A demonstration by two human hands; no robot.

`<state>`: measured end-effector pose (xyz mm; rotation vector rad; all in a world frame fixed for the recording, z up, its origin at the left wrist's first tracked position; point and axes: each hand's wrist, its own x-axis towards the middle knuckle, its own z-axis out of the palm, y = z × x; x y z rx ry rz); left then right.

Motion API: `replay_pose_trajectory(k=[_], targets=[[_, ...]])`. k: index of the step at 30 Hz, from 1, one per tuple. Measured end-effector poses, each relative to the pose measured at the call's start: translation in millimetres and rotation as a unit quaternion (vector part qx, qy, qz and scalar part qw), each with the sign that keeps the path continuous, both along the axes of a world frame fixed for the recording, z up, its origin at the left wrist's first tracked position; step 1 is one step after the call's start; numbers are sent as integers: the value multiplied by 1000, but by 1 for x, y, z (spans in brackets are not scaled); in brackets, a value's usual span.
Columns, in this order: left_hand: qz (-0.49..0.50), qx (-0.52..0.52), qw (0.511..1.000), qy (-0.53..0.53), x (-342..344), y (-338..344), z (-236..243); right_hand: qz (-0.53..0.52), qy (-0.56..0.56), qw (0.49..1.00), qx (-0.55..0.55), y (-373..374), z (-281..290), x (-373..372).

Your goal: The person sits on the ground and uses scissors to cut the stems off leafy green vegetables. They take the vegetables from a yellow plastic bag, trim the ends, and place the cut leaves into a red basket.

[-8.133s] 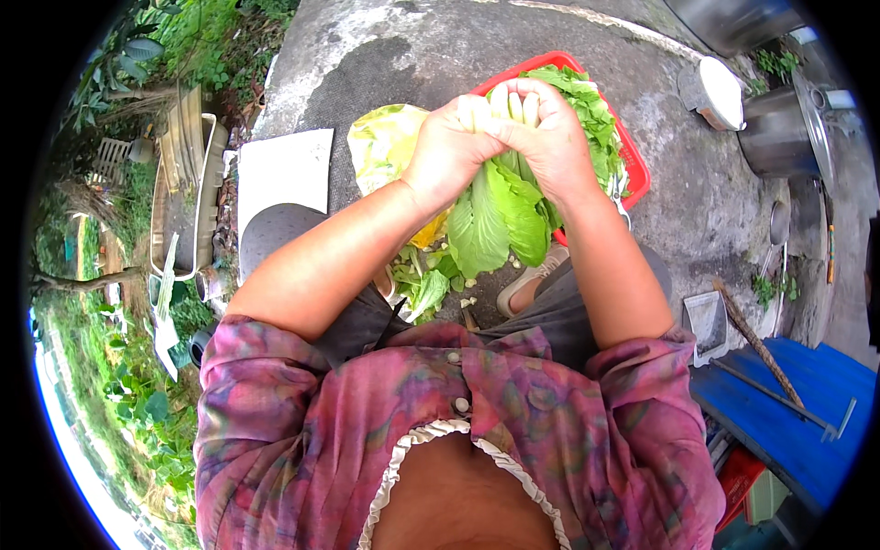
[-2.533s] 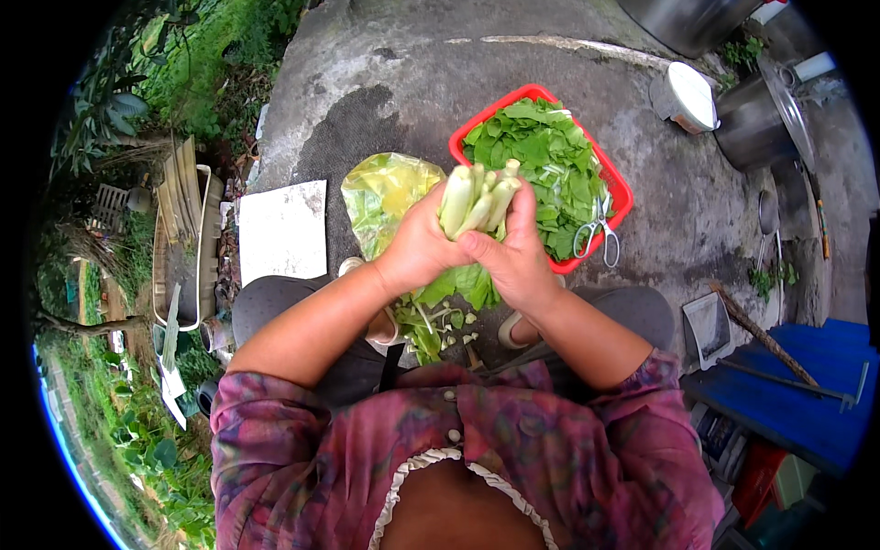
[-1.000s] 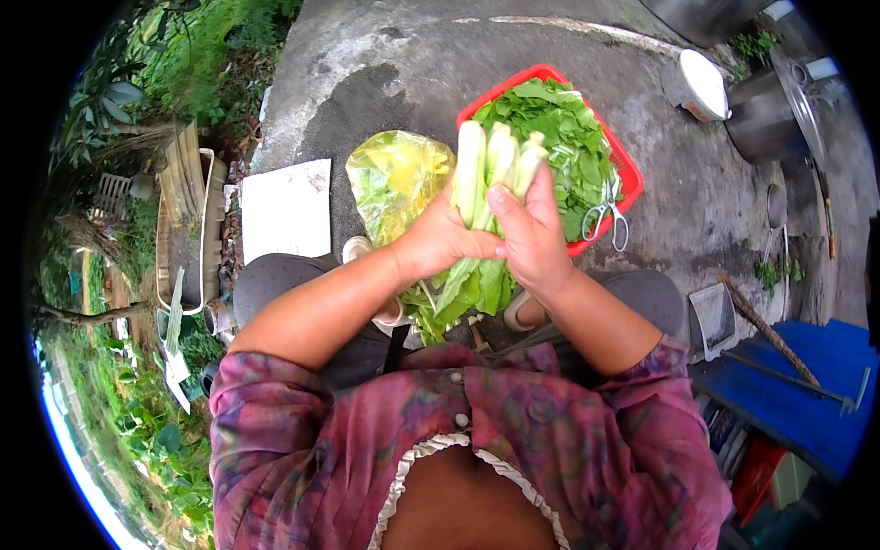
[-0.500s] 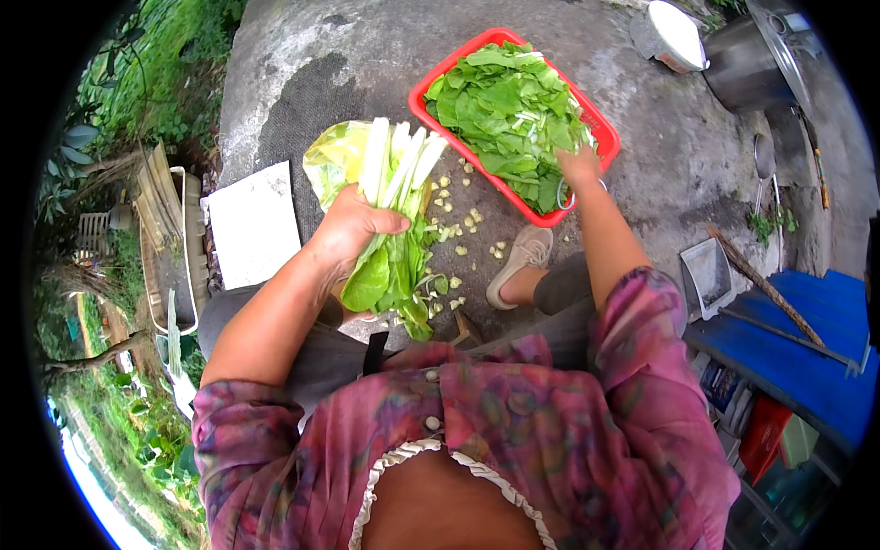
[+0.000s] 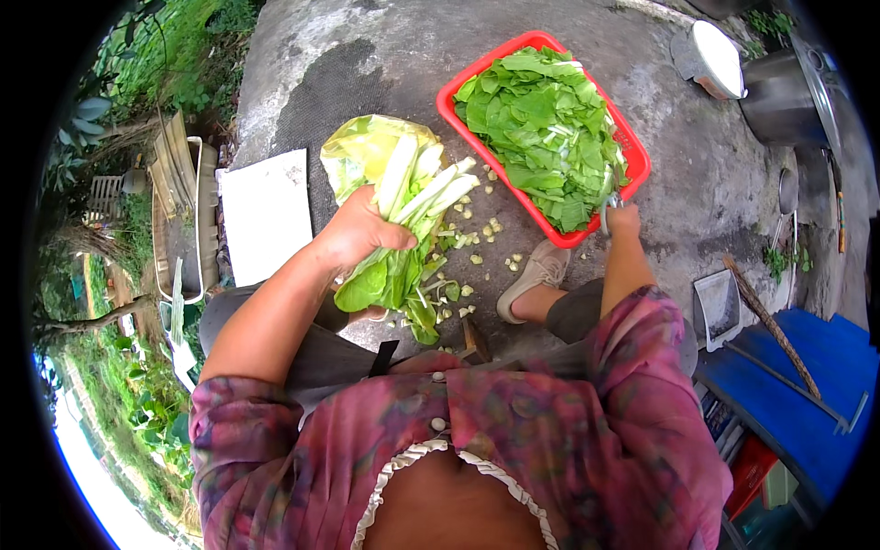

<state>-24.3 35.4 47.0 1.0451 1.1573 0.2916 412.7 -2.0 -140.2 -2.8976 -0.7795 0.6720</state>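
Note:
My left hand (image 5: 368, 229) is closed around a bunch of leafy greens (image 5: 429, 197), its pale stalks fanning up and right and its leaves hanging below the fist. Behind the bunch lies a yellowish plastic bag (image 5: 344, 156). My right hand (image 5: 625, 221) is closed at the near right corner of a red plastic basket (image 5: 449, 103). From it shows a silvery loop and metal part, which look like scissors (image 5: 606, 216); the rest is hidden by the fingers. Loose cut greens (image 5: 541, 119) are heaped in the basket.
Cut stem ends (image 5: 495, 225) are scattered on the concrete around my shoe (image 5: 541, 280). A white board (image 5: 270, 215) lies at the left, beside a long tub (image 5: 211, 220). At the right are a white-topped bucket (image 5: 720, 60), a metal pot (image 5: 779, 101), a dustpan (image 5: 720, 307) and a stick (image 5: 775, 325).
My right hand has drawn back out of the greens to the basket's near corner. The stalks in my left hand now lean further right. The whole view has shifted slightly.

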Motion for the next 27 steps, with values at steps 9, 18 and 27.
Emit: replay_pose_trajectory(k=[9, 18, 27], targets=[[23, 92, 994, -62, -1, -17, 28, 169, -18, 985, -33, -1, 35, 42], [54, 106, 987, -112, -18, -38, 32, 140, 473, 833, 250, -42, 172, -84], [49, 167, 984, -45, -29, -45, 4, 385, 443, 773, 241, -92, 185, -192]])
